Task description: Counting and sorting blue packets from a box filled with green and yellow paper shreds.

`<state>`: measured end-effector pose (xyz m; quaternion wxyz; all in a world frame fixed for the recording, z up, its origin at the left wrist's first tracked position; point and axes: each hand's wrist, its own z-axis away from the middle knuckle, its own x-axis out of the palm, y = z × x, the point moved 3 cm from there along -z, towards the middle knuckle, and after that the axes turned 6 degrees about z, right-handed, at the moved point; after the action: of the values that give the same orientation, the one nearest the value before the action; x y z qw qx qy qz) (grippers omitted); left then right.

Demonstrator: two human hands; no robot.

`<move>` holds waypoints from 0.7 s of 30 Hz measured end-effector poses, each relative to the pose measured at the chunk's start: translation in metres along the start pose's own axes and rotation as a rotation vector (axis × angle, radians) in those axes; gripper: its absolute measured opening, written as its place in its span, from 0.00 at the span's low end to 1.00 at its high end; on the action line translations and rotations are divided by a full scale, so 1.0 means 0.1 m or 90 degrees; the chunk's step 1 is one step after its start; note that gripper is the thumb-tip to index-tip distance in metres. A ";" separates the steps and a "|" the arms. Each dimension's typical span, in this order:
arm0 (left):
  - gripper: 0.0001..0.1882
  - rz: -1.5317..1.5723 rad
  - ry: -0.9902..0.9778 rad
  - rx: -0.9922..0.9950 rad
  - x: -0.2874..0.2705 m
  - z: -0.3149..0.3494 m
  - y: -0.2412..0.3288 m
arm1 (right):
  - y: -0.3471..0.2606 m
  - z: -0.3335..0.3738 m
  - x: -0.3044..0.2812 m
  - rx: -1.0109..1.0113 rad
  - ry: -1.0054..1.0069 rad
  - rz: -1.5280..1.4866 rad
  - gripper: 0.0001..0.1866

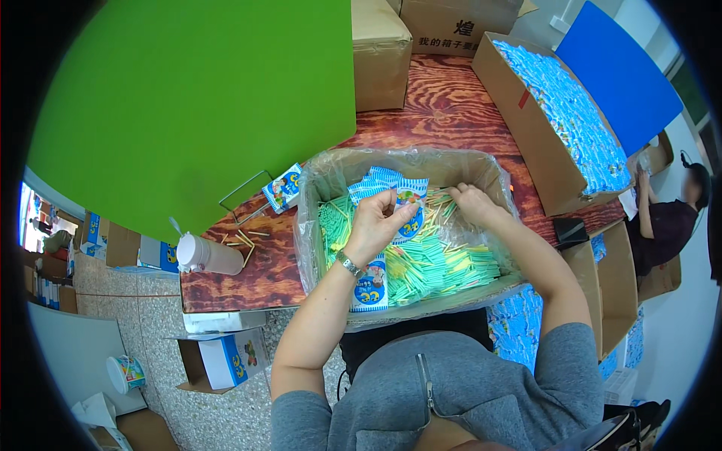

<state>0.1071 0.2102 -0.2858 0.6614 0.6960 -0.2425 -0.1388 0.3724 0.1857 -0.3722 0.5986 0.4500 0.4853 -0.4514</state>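
A cardboard box lined with clear plastic stands in front of me, holding many thin green and yellow sticks. Above them my left hand pinches a blue-and-white printed packet between thumb and fingers. More such packets lie behind it on the sticks, and one packet rests at the box's near side below my wrist. Toward the far right inside the box, my right hand is down at the paler sticks with its fingers curled together. What its fingertips hold is too small to make out.
A large carton full of blue packets stands at the far right. On the table's left are a pale bottle, a few loose sticks, a wire stand and a packet. A green panel rises behind. A person sits at right.
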 end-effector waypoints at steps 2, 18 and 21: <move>0.13 -0.027 -0.012 -0.001 -0.03 -0.01 -0.03 | -0.02 -0.09 0.02 0.032 -0.026 -0.041 0.26; 0.21 -0.036 -0.001 0.021 -0.07 -0.04 -0.26 | -0.15 -0.15 0.06 -0.041 0.046 0.046 0.13; 0.11 -0.097 -0.041 -0.012 -0.09 -0.03 -0.21 | -0.14 -0.16 0.08 -0.035 0.044 0.079 0.12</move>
<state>0.1045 0.2170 -0.3072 0.6476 0.7013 -0.2084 -0.2133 0.3569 0.1978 -0.3839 0.6203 0.4780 0.4890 -0.3841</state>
